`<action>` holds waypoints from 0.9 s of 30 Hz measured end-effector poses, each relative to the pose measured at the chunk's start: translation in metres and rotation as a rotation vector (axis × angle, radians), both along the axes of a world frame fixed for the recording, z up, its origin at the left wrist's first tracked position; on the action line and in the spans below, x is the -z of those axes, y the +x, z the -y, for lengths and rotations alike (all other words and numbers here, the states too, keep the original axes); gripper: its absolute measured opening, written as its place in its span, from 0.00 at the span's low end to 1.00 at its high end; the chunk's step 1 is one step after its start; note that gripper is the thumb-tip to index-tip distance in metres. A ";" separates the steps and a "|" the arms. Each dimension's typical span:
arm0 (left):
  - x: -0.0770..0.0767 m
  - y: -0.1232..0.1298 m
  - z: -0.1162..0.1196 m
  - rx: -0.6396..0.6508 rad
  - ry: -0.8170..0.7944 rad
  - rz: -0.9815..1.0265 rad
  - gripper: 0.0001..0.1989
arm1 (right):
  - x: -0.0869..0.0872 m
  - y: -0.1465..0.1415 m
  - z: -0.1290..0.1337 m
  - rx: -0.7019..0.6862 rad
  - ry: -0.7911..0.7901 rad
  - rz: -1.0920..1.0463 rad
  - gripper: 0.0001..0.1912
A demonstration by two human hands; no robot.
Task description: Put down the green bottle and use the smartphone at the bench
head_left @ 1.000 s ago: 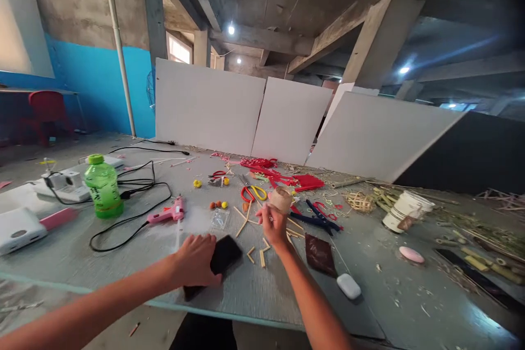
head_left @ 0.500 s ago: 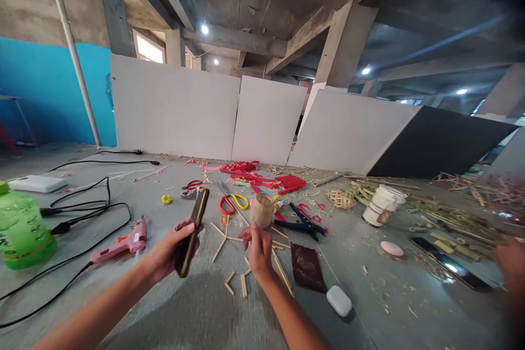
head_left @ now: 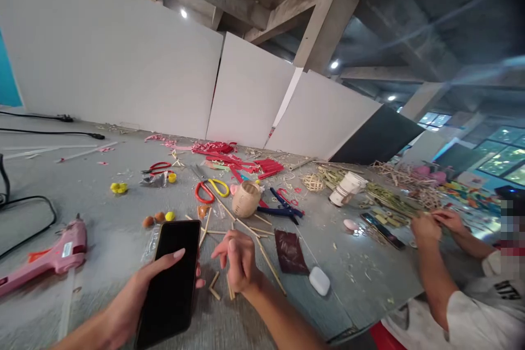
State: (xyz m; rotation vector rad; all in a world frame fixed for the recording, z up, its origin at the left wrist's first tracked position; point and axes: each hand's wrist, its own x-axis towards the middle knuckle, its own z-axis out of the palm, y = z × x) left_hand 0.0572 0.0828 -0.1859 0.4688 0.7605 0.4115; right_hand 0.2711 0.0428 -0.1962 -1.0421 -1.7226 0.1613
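Observation:
My left hand (head_left: 135,290) is wrapped round a black smartphone (head_left: 170,284), its dark screen facing up and the thumb over it. Just right of the phone, my right hand (head_left: 238,262) hangs above the table with loosely bent fingers, somewhat apart, and nothing visible in them. Cut bamboo sticks (head_left: 270,265) lie around and below this hand. Behind it stands a round bamboo cup (head_left: 246,199), with red-and-yellow scissors (head_left: 211,190) to its left and dark blue pliers (head_left: 281,210) to its right.
A pink glue gun (head_left: 68,249) lies at the left, near small yellow pieces (head_left: 118,188). Right of my hands are a brown packet (head_left: 289,251), a white case (head_left: 319,281) and a paper cup (head_left: 348,188). Another person's hands (head_left: 437,224) work at the right.
The view has turned right and down. The phone has tilted from edge-on to show its screen. My right hand has moved away from the bamboo cup towards the phone.

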 end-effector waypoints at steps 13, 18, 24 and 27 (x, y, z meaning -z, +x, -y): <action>0.008 0.007 -0.003 -0.011 0.200 0.297 0.42 | -0.009 -0.016 0.009 0.008 -0.198 0.037 0.18; 0.009 0.006 -0.014 -0.070 0.197 0.247 0.50 | -0.002 -0.020 0.017 -0.096 -0.347 0.213 0.46; 0.005 0.009 -0.011 -0.081 0.214 0.154 0.46 | 0.018 -0.025 0.022 -0.109 -0.445 0.297 0.64; 0.007 0.010 -0.011 -0.102 0.274 0.076 0.46 | 0.016 -0.027 0.020 -0.100 -0.438 0.219 0.44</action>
